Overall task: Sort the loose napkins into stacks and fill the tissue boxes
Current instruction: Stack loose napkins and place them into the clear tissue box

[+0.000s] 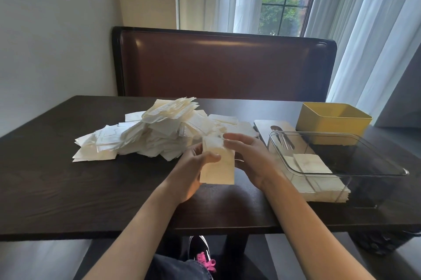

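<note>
A big heap of loose white napkins (155, 133) lies across the middle of the dark table (68, 188). In front of it my left hand (193, 172) holds a small stack of napkins (219, 170) from the left, thumb curled over its face. My right hand (248, 156) pinches the stack's upper right corner with its fingertips. A clear plastic tissue box (341, 170) stands at the right with a squared stack of napkins (312, 163) inside. Behind it sits a yellow box (335, 120).
A flat grey lid (265, 125) with a slot lies between the heap and the yellow box. A brown padded bench back (223, 65) runs along the table's far side. White curtains and a window are behind. My shoe shows under the table's near edge.
</note>
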The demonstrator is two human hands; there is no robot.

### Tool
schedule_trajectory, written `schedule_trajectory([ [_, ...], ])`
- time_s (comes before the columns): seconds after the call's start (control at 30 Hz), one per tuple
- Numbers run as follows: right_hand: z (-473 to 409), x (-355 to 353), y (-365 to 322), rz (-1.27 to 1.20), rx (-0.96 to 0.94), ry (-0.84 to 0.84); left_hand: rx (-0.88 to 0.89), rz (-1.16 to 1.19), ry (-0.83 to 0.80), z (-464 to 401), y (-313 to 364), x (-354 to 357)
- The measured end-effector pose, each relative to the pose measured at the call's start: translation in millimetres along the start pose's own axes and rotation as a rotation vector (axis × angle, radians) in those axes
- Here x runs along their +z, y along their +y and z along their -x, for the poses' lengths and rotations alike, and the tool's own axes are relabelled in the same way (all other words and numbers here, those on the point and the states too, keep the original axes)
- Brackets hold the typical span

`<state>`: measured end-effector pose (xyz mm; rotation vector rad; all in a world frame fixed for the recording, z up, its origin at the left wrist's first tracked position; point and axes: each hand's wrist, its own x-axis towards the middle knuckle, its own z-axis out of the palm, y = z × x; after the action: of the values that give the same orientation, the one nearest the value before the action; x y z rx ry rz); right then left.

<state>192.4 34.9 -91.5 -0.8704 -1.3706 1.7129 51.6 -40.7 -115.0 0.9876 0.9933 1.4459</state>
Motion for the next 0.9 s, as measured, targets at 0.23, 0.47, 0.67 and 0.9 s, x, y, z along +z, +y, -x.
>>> schedule_trajectory([
  [0.23,-4,2,3,-0.056,-0.095,0.018,-0.141,-0.108,0.019,-1,1,-3],
  [0.47,-23,-1,25,0.609,-0.194,0.229,-0.076,0.348,0.176,-2,8,-27],
  [0.67,-29,9,39,1.100,-0.162,0.086,-0.105,0.451,0.244,2,11,-31],
  [0.9,-16,4,30,0.986,-0.146,0.126,-0.066,0.604,0.273,1,6,-39],
])
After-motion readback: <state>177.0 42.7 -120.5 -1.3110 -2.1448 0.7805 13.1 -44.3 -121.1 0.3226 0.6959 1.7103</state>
